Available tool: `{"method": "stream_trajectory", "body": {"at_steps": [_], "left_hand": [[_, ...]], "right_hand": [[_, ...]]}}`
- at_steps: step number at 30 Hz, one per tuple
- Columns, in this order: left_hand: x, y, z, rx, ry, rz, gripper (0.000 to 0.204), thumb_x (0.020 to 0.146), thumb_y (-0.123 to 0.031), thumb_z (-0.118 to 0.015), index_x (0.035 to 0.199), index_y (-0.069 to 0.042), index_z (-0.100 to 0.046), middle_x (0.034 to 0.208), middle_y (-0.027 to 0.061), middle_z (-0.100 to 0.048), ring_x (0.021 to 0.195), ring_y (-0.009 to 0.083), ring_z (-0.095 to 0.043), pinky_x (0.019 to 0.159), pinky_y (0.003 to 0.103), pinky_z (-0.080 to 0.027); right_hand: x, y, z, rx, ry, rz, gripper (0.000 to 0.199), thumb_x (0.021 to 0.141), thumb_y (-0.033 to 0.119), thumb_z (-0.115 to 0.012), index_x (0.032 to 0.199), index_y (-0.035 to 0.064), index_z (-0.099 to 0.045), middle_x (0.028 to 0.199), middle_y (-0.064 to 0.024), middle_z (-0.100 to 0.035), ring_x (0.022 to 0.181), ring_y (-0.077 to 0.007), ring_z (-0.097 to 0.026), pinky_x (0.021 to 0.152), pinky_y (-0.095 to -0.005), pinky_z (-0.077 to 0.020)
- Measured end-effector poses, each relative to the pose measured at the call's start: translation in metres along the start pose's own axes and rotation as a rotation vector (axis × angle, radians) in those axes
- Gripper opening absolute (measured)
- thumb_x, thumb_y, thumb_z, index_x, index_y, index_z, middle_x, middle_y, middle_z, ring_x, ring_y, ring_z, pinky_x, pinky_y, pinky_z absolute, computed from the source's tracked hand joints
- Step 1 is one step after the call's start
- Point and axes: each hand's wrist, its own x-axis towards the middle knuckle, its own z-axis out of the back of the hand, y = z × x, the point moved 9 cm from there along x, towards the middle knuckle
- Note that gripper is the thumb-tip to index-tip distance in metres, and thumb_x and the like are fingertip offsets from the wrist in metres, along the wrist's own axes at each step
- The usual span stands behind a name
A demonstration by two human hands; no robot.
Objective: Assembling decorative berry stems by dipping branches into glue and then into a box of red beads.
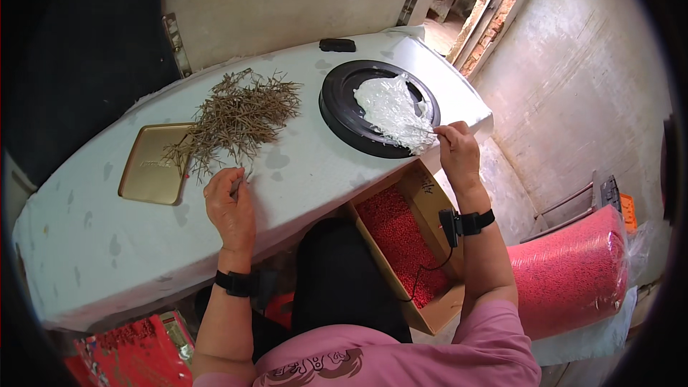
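Observation:
My right hand (460,156) pinches a thin stick (433,132), whose far end reaches into white paste (393,109). The paste is spread thickly over a round black lid-like tray (337,118) on the table. My left hand (231,204) is closed above the table's near edge, its fingers curled together. Something small and dark shows between those fingers, too little to name. Just beyond it lies a loose heap of thin brown twigs (247,111), partly over a gold rectangular tray (147,165).
A cloth-covered table (93,236) carries everything. Below its edge, beside my leg, stands a cardboard box (448,301) of small red beads (398,236). A big clear bag of red beads (566,272) is at right, a red packet (129,351) lower left. A black object (337,45) lies at the back.

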Motion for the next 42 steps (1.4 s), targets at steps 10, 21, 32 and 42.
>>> {"method": "stream_trajectory", "body": {"at_steps": [10, 21, 32, 42], "left_hand": [[-0.047, -0.125, -0.061, -0.293, 0.280, -0.161, 0.018, 0.080, -0.003, -0.066, 0.098, -0.005, -0.069, 0.097, 0.0115, -0.065, 0.092, 0.0288, -0.060, 0.082, 0.036, -0.048], [-0.136, -0.166, -0.239, -0.777, 0.565, 0.283, 0.018, 0.087, -0.014, -0.066, 0.101, -0.003, -0.070, 0.094, 0.0094, -0.068, 0.085, 0.0191, -0.064, 0.075, 0.028, -0.051], [-0.178, -0.112, -0.270, -0.413, 0.895, 0.376, 0.015, 0.084, -0.015, -0.068, 0.091, -0.002, -0.068, 0.079, 0.0090, -0.067, 0.073, 0.0182, -0.064, 0.064, 0.031, -0.049], [-0.177, -0.095, -0.260, -0.082, 0.892, -0.275, 0.010, 0.078, -0.007, -0.067, 0.088, -0.006, -0.067, 0.078, 0.0089, -0.065, 0.077, 0.0295, -0.061, 0.073, 0.039, -0.045]], "right_hand": [[-0.065, -0.063, -0.042, 1.323, -0.124, -0.871, 0.009, 0.091, 0.005, -0.060, 0.098, 0.0026, -0.066, 0.087, -0.0039, -0.064, 0.070, -0.0113, -0.062, 0.054, -0.0214, -0.0502], [-0.185, -0.040, -0.062, 1.809, -0.293, -1.188, 0.012, 0.091, 0.004, -0.060, 0.103, 0.0038, -0.060, 0.090, -0.0044, -0.065, 0.077, -0.0126, -0.063, 0.058, -0.0225, -0.0518], [-0.268, -0.123, -0.097, 1.056, 0.345, -1.165, 0.027, 0.088, 0.006, -0.060, 0.115, 0.0029, -0.059, 0.099, -0.0072, -0.065, 0.085, -0.0157, -0.063, 0.069, -0.0268, -0.0537], [-0.400, -0.160, -0.250, 0.219, 0.790, -0.814, 0.048, 0.081, 0.004, -0.058, 0.129, 0.0078, -0.054, 0.125, -0.0184, -0.058, 0.110, -0.0329, -0.059, 0.091, -0.0387, -0.0501]]}}
